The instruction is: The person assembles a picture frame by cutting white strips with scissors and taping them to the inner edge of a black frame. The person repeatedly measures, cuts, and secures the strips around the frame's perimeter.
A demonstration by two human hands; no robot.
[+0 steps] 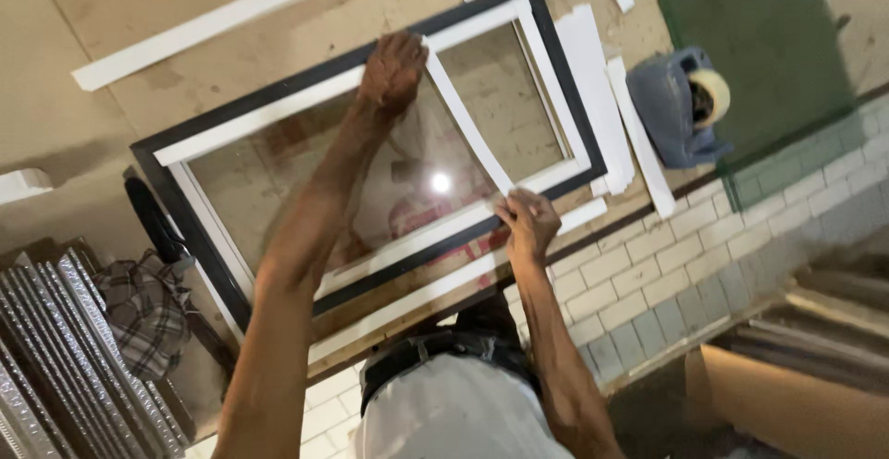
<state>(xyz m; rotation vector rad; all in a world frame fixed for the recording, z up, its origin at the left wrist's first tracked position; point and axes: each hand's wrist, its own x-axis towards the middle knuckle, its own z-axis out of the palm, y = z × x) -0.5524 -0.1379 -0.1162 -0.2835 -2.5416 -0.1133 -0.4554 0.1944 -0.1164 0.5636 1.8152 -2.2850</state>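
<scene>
A glass pane in a black frame (190,227) with white inner strips lies on a brown board. A loose white strip (466,125) runs diagonally across the glass, from the frame's far edge to its near edge. My left hand (393,72) presses on the strip's far end, against the white border. My right hand (526,223) pinches the near end at the frame's lower edge. Both arms reach out from my torso at the bottom of the view.
Several spare white strips (222,19) lie on the board around the frame. A roll of tape (711,98) sits on a blue-grey cloth (667,112) at the right. A checkered cloth (139,311) and ribbed metal sheets (56,357) lie left, cardboard (787,403) lower right.
</scene>
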